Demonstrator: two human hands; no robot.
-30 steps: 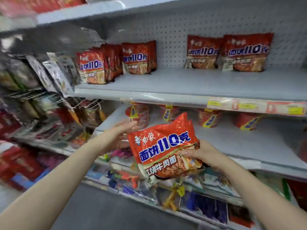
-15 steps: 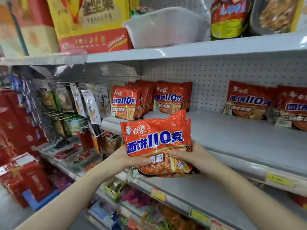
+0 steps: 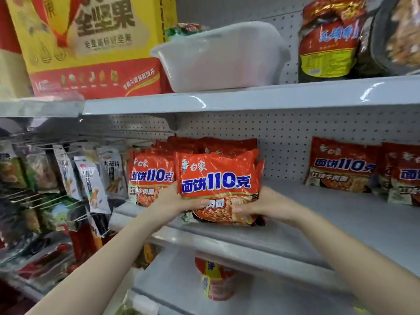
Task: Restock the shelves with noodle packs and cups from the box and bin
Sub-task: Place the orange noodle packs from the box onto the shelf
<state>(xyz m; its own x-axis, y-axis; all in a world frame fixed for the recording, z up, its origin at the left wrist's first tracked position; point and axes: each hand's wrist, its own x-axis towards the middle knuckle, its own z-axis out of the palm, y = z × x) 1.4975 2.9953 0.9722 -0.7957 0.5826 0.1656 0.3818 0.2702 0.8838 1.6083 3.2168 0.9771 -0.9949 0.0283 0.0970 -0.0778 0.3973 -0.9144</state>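
Shelf [image 3: 329, 226]: your grey middle shelf runs left to right, pegboard behind it.
Gift box [image 3: 91, 46]: yellow and red, on the upper shelf at far left.
White bin [image 3: 222, 57]: on the upper shelf, just right of the gift box.
Shelved packs [image 3: 341, 167]: red noodle packs stand against the pegboard at right; another row [image 3: 150, 176] stands at left.
Held noodle pack [image 3: 219, 185]: upright over the shelf's near part, just right of the left row.
Left hand [image 3: 177, 198]: your fingers grip the pack's lower left edge.
Right hand [image 3: 261, 203]: your fingers grip its lower right edge.
Noodle cup [image 3: 216, 280]: on the shelf below.
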